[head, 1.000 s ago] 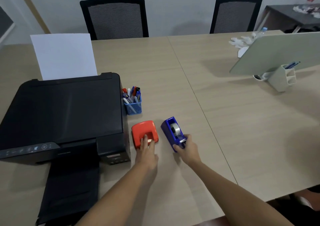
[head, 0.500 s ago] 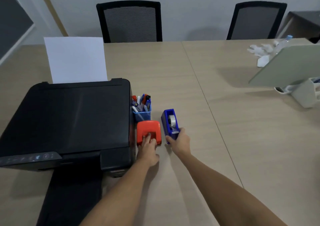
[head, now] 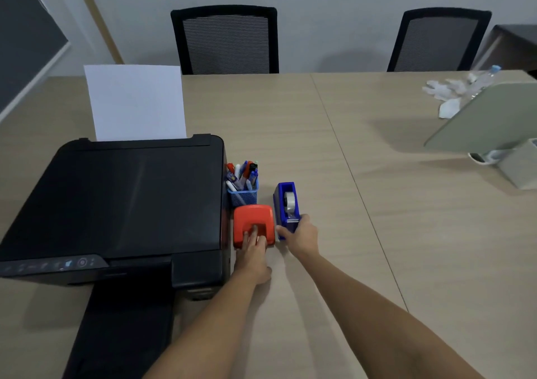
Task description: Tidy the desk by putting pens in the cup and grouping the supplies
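Observation:
A blue mesh cup full of pens stands beside the black printer. Just in front of it lies a red hole punch, with the fingers of my left hand resting flat on its near end. To the right of the punch stands a blue tape dispenser holding a white roll. My right hand grips the dispenser's near end, thumb on its left side. Punch and dispenser sit close together, a narrow gap between them.
A black printer with a white sheet fills the left of the wooden desk. A tilted grey-green panel on a white holder stands at right, with crumpled white gloves behind. Two black chairs face the far edge.
Both hands have slid the red hole punch and the blue tape dispenser away from me toward the pen cup; the punch now sits right in front of the cup.

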`<state>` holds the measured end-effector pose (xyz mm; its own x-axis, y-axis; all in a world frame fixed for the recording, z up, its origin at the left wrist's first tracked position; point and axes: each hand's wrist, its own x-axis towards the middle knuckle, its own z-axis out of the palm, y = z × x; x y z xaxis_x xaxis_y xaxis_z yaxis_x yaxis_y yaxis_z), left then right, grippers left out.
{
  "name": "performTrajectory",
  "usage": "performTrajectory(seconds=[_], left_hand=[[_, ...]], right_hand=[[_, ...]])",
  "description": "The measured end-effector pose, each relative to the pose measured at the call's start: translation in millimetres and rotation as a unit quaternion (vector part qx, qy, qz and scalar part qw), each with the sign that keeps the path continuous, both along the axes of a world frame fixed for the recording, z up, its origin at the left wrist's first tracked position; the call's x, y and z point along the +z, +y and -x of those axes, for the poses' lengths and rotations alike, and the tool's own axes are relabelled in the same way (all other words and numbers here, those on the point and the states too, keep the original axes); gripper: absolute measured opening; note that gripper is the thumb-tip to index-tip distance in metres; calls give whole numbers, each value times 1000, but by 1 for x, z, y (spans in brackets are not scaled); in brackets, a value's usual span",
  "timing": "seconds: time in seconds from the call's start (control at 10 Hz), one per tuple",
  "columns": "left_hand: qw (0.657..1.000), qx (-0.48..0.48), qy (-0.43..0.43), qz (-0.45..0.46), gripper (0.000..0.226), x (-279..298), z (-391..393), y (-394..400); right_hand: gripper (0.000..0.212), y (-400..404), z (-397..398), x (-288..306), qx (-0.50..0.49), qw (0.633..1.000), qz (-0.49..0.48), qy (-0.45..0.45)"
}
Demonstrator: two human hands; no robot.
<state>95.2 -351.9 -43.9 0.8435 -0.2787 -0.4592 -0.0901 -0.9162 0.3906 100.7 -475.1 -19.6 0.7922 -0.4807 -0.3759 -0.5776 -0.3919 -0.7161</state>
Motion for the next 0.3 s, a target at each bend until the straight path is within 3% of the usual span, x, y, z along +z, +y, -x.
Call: performTrajectory(seconds=[0.2, 0.3], left_hand=[[999, 20, 38, 20, 79, 14, 8, 1], [998, 36, 9, 42, 74, 35, 19, 2]], right_hand=[[60, -5, 12, 18, 17, 1000, 3, 18], [69, -7, 24, 40, 12, 1000, 22, 14]])
